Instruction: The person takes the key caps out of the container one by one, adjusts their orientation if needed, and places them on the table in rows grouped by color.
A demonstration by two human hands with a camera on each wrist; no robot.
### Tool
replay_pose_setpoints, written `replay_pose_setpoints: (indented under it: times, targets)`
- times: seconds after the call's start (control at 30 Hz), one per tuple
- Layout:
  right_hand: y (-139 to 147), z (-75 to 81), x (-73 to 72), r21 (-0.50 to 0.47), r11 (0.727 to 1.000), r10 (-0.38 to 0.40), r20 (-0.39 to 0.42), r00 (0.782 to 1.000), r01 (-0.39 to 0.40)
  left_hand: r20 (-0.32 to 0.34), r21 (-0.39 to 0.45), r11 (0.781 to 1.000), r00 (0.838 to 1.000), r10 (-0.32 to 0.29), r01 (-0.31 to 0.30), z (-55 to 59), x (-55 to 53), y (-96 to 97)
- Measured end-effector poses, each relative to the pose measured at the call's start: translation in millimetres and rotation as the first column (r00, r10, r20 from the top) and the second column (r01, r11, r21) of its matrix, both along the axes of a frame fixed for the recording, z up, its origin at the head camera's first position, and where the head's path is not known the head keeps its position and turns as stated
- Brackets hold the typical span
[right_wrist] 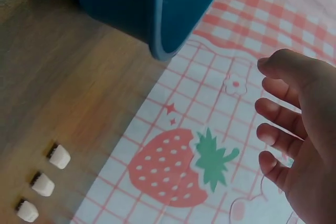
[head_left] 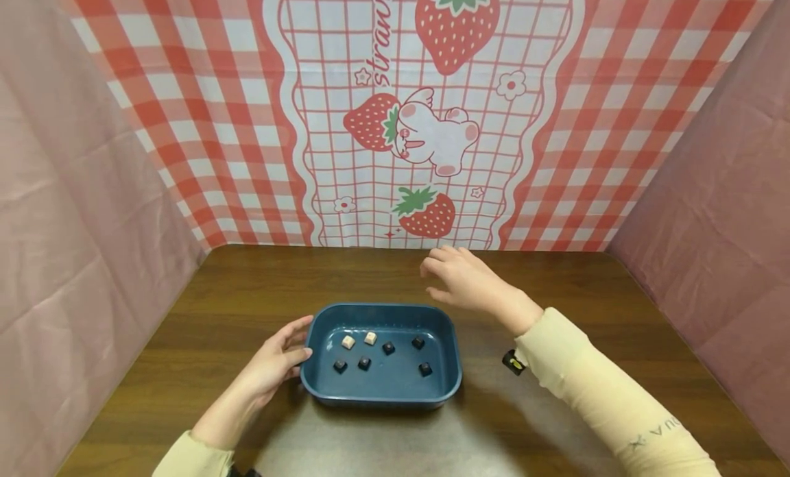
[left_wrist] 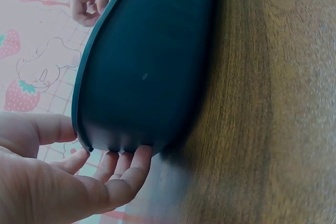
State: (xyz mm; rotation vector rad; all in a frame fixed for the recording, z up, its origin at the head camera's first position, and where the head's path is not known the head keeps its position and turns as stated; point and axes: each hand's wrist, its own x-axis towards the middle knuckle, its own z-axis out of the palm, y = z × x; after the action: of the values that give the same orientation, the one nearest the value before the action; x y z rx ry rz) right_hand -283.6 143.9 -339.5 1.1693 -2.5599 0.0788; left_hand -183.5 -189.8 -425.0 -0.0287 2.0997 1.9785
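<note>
A blue rectangular tray (head_left: 382, 400) stands on the table with two white keycaps (head_left: 370, 338) and several black keycaps (head_left: 388, 348) spread over its floor. At its left end my left hand (head_left: 271, 364) holds it, thumb at the rim; in the left wrist view the fingertips (left_wrist: 140, 156) press against the outer wall. My right hand (head_left: 463, 278) hovers beyond the tray's back right corner, fingers loosely bent and nothing in them. In the right wrist view three white, dark-based keycaps (right_wrist: 42, 183) stand in a row on the table; the head view does not show them.
The brown wooden table (head_left: 247, 278) ends at a red-and-white checked cloth backdrop (head_left: 234, 120) with strawberries. Pink cloth hangs along the left side (head_left: 92, 223) and the right side (head_left: 710, 223). A small black device (head_left: 513, 362) sits at the right wrist.
</note>
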Motion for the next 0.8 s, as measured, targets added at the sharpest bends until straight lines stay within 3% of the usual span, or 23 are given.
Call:
replay_pose_setpoints:
  times: [0.2,0.5,0.8]
  targets:
    - [-16,4.3,-2.6,0.029,0.996,0.087,-0.017,0.996,-0.087,-0.003,0.004,1.000,1.000,-0.002,0.002,-0.9,-0.6,-0.2]
    - [-40,5.3,-7.6,0.112,0.970,0.222,-0.057,0.973,-0.215,-0.006,-0.005,1.000,1.000,0.004,-0.004,-0.8,-0.4,-0.2]
    - [-58,-7.3,-8.0,0.262,0.916,0.337,-0.083,0.938,-0.306,-0.003,0.002,1.000,1.000,0.000,0.000,-1.5,-1.7,-1.0]
